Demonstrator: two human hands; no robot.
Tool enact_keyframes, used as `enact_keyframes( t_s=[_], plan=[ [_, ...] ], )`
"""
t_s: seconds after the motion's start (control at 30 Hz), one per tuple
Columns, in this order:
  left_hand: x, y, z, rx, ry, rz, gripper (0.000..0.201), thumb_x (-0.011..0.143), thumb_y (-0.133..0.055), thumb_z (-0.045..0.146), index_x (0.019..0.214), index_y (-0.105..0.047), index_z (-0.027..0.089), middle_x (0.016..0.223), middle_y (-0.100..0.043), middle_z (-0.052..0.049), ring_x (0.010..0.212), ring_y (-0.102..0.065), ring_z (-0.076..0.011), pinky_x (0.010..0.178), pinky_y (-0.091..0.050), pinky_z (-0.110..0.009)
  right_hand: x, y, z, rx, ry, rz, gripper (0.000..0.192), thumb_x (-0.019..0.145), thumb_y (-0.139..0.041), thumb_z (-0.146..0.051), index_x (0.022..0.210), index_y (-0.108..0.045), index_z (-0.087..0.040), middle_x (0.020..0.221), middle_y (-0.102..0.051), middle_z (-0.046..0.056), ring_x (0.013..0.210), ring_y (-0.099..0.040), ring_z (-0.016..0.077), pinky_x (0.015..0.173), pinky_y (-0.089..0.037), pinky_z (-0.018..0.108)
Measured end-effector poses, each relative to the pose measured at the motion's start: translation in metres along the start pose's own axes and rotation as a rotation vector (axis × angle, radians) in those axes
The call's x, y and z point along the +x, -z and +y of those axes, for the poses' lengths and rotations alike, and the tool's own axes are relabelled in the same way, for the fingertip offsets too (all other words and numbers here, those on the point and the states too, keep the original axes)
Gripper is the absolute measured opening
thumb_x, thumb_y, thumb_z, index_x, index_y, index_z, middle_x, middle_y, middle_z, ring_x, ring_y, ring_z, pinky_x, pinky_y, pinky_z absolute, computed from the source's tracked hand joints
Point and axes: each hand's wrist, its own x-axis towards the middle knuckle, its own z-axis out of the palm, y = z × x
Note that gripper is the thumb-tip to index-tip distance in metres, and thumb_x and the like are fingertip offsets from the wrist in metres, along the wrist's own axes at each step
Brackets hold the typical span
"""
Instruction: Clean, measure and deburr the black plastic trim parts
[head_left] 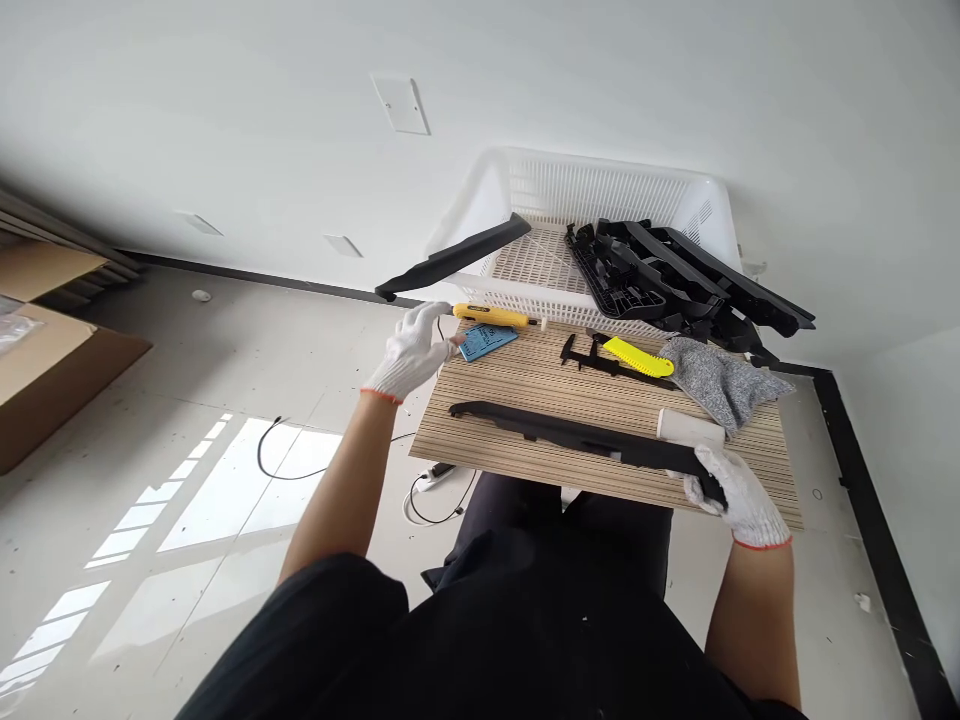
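In the head view, my right hand (739, 495), in a white glove, grips the right end of a long black plastic trim strip (570, 432) lying across the wooden board (487, 450). My gloved left hand (411, 352) is at the board's far left corner with thumb and fingers apart. Its fingertips are by the end of a yellow pen-shaped tool (491, 316). The thumb, its tip bare, is at the edge of a blue sheet with writing (487, 342); whether they touch I cannot tell. A white cylinder (688, 424) lies just behind the strip, near my right hand.
Black calipers (600, 362), a bright yellow toothed handle (637, 357) and a grey cloth (724, 380) lie on the board. Behind stands a white basket (600, 175) with several black plastic parts (652, 270); another strip (457, 258) overhangs its left side. Cables (285, 475) lie on the floor.
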Motion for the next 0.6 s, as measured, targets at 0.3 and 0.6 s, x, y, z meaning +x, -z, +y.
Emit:
enact_keyframes(
  t_s=[0.3,0.6],
  plan=[
    [-0.085,-0.049,0.009,0.030,-0.341,-0.195,0.060,0.090,-0.065,0.046,0.147,-0.060,0.027,0.154,-0.060,-0.011,0.143,-0.052,-0.0349,0.125,-0.036,-0.053,-0.008,0.011,-0.015,-0.729,0.314,0.410,0.036,0.096,-0.057,-0.055,0.121,-0.078,-0.037,0.120,-0.079,0.004,0.108,-0.074,0.0327,0.102,-0.055,0.051],
    [-0.073,-0.059,0.004,0.020,-0.371,-0.096,0.038,0.097,-0.055,0.041,0.127,-0.076,0.028,0.129,-0.073,-0.008,0.123,-0.064,-0.0299,0.113,-0.046,-0.047,0.031,0.040,-0.054,-1.209,0.272,0.513,0.074,0.092,-0.066,-0.057,0.159,-0.051,-0.031,0.161,-0.050,0.014,0.139,-0.052,0.0449,0.102,-0.054,0.058]
  ],
)
